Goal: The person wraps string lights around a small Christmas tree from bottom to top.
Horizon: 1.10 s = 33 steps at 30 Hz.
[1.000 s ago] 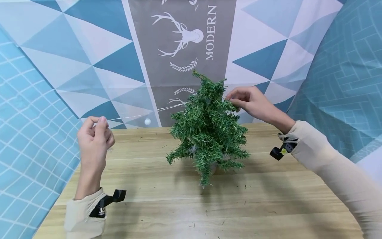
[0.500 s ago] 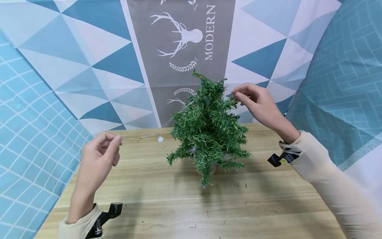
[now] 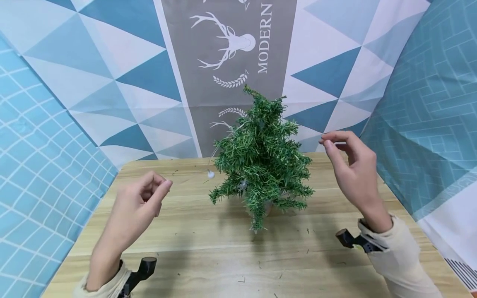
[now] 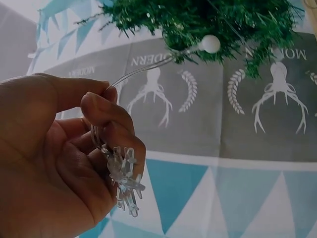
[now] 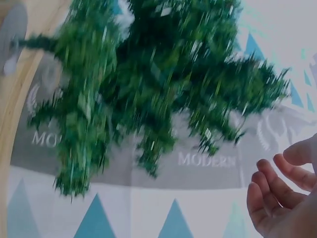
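A small green artificial Christmas tree [image 3: 262, 161] stands upright on the table. To its left, my left hand [image 3: 138, 207] pinches the thin clear wire of a light string [image 4: 141, 70] between thumb and forefinger. A clear snowflake-shaped light [image 4: 126, 177] hangs below those fingers in the left wrist view. Along the wire towards the tree sits a white ball light [image 4: 211, 44], which shows beside the left branches in the head view. Right of the tree, apart from its branches, my right hand [image 3: 352, 171] has loosely bent fingers and nothing visible in them.
The wooden table [image 3: 208, 265] bears scattered green needle bits. Behind it hangs a patterned cloth [image 3: 145, 78] with a deer print, close to the tree's back. Blue cloth walls [image 3: 33, 178] flank both sides. A glint of silver [image 3: 242, 185] shows among the lower branches.
My right hand has left the tree's upper right side and moved right and down. My left hand has come down and nearer the tree, and the wire with the white ball now hangs lower and slacker.
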### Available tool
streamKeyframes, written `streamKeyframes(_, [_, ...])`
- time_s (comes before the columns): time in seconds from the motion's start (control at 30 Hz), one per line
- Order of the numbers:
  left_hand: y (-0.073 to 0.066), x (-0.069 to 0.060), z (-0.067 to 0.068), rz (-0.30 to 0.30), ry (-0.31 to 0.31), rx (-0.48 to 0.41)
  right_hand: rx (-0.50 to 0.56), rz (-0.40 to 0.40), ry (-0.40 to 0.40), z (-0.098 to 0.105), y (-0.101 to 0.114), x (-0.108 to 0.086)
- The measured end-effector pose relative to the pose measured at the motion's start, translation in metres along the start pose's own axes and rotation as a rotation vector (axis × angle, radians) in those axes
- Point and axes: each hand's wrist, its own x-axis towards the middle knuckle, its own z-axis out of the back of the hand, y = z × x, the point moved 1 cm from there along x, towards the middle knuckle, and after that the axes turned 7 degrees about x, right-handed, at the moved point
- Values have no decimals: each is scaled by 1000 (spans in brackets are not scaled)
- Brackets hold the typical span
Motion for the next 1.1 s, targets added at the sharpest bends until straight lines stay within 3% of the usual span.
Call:
streamKeyframes(0.2, [-16, -1, -6, -52, 63, 2, 108, 119, -22, -18, 23, -19])
streamKeyframes(0.5, [-45, 3, -14, -151, 149, -84, 217, 278, 62, -51, 61, -33])
streamKeyframes(0.7, [-62, 1, -22, -182, 206, -134, 223, 305, 242, -69, 73, -42])
streamKeyframes(0.8, [-66, -2, -29, -200, 203, -138, 188, 253, 387, -77, 75, -49])
streamKeyframes(0.97, [-73, -2, -41, -268, 120, -147, 128, 146, 655, -88, 74, -61])
streamKeyframes(1.1, [-80, -3, -48, -320, 56, -158, 116, 133, 770, -95, 75, -68])
